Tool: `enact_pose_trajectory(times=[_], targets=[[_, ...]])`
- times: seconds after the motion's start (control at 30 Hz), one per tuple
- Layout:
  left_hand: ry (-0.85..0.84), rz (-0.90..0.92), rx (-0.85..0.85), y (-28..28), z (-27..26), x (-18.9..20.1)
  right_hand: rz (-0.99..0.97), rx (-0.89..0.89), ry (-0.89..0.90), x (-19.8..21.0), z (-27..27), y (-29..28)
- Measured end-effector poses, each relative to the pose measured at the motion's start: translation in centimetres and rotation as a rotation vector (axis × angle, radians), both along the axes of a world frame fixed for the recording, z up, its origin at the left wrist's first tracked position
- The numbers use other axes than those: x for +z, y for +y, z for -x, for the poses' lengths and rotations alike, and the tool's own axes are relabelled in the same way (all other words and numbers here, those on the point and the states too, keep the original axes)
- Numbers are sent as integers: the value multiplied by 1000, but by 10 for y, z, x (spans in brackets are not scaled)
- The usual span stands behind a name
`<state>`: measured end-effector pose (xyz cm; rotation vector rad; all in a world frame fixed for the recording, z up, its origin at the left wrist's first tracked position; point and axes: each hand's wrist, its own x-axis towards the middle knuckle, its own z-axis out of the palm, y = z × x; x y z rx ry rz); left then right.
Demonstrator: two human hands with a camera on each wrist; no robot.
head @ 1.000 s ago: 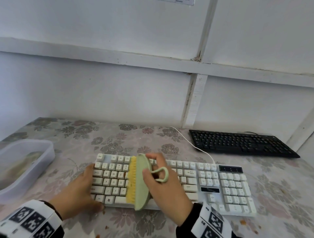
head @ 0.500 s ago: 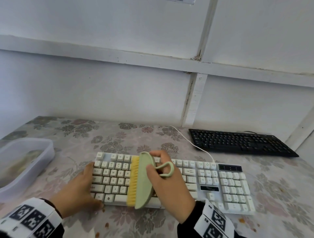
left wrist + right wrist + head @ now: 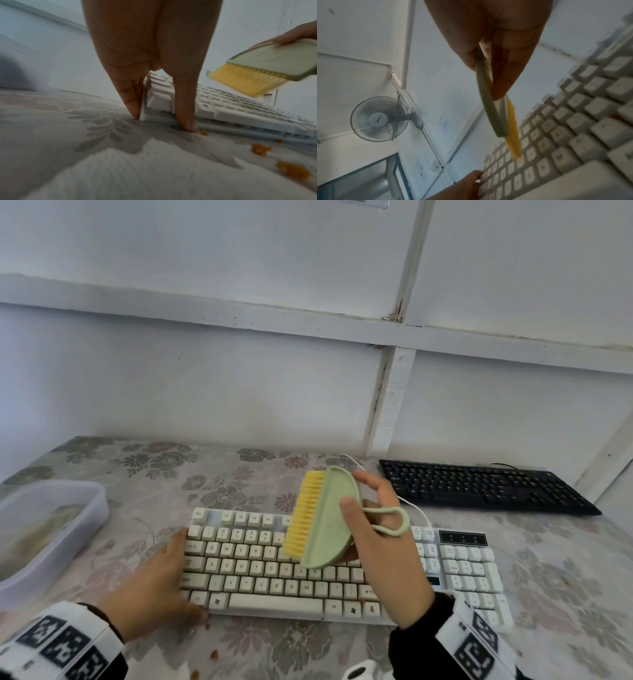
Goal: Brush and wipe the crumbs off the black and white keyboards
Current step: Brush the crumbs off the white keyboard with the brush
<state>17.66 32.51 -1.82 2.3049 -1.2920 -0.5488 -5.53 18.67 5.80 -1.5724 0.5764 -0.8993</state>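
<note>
The white keyboard (image 3: 270,606) lies near the table's front, and the black keyboard (image 3: 479,487) lies behind it at the right, by the wall. My right hand (image 3: 368,498) grips a green brush (image 3: 325,522) with yellow bristles. It holds the brush tilted in the air above the keyboard's middle keys, bristles pointing left and clear of the keys (image 3: 240,116). My left hand (image 3: 171,577) rests against the keyboard's left end. Its straight fingers (image 3: 132,105) lie along the side edge and the thumb (image 3: 187,121) along the front edge. Orange crumbs (image 3: 260,149) lie on the cloth in front of the keyboard.
A clear plastic container (image 3: 51,529) stands at the table's left. The white keyboard's cable (image 3: 414,508) runs back toward the wall. More crumbs (image 3: 214,654) dot the floral tablecloth near the front edge. The wall closes off the back of the table.
The brush lay with its bristles on the keys; now my right hand has lifted it up and away from me, off the keyboard. My left hand has stayed at the left end.
</note>
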Motion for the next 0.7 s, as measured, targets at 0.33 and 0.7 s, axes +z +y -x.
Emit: enact_pose_trajectory(times=[0.33,0.7], targets=[[-28,-21,22,0,2,2,85,43,176,-17,-41,20],[-36,-25,3,1,4,6,90,3,157,-6,-45,18]])
